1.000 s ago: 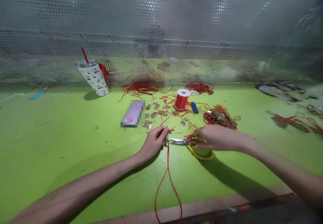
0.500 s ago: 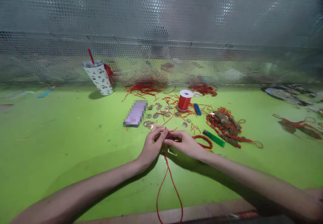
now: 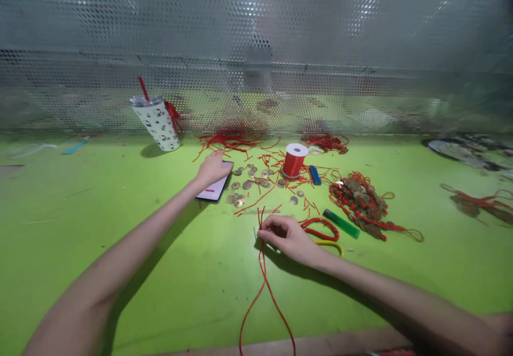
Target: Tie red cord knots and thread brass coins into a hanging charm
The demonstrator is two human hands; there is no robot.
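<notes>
Green bench (image 3: 180, 270), scuffed; landmark, the red thread spool (image 3: 295, 162). Nearer than the spool and to its right: scissors (image 3: 337, 231) with red and yellow handles, then a green lighter (image 3: 342, 224) and a heap of corded coins (image 3: 360, 201). Loose coins (image 3: 247, 185) left of the spool; a tilted-looking patterned cup (image 3: 155, 122) farther left. Beyond the spool, an upright perforated metal sheet (image 3: 208, 67) crosses the background.

Right hand (image 3: 290, 241), near side of the spool: thumb and fingertips closed in a pinch on the red cord (image 3: 265, 278), ends poking up, a long loop trailing toward the near edge. Left hand (image 3: 214, 170), left of the spool: loosely open over the lit phone (image 3: 215, 189); pressure cannot be told.

Half a second ago both hands met at the cord; the left has since gone to the phone.
</notes>
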